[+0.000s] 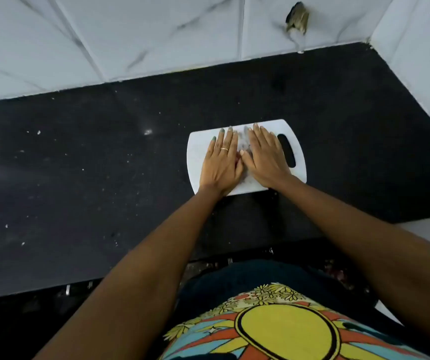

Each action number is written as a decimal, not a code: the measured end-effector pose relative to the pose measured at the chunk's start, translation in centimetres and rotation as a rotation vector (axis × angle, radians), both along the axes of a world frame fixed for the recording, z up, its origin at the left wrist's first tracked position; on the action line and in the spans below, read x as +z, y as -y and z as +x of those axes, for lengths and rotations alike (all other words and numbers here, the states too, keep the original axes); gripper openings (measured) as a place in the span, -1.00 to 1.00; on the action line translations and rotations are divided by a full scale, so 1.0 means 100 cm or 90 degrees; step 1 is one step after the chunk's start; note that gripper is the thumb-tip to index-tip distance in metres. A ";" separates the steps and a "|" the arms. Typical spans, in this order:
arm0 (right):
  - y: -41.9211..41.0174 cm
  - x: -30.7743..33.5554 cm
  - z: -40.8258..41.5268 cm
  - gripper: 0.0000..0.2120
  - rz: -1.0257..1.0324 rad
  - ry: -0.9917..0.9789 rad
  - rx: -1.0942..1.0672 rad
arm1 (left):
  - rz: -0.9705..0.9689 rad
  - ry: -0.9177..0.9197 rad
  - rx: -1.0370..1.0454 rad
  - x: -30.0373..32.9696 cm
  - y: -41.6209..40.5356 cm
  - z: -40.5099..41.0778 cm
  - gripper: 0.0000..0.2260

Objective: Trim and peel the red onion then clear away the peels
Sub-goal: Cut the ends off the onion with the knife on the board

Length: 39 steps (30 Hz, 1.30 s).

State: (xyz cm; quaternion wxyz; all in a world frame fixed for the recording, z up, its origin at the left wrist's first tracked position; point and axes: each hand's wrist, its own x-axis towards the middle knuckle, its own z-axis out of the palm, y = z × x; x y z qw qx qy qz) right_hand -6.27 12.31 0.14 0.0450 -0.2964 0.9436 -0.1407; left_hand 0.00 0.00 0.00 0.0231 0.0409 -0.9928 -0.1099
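A white plastic cutting board [198, 149] with a handle slot [289, 153] lies on the black counter. My left hand [221, 165] and my right hand [263, 157] both rest flat on the board, side by side, fingers straight and pointing away from me. A ring sits on my left hand. Greyish marks show on the board between the hands. No onion, knife or peels are in view.
The black stone counter [104, 165] carries small pale specks and crumbs. White marble-look wall tiles [156, 35] rise behind it and at the right corner. A broken hole [297, 20] shows in the back wall. The counter's front edge runs just before my body.
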 end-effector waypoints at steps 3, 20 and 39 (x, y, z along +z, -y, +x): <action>0.002 -0.001 -0.001 -0.35 -0.019 -0.002 -0.016 | 0.016 -0.009 0.026 0.001 0.000 -0.001 -0.37; -0.010 0.011 0.015 -0.76 -0.184 0.041 -0.124 | 0.134 0.005 0.035 0.004 0.015 0.008 -0.43; 0.017 0.021 0.036 -0.75 -0.482 0.344 -0.385 | 0.440 -0.040 0.020 0.001 0.019 0.001 -0.58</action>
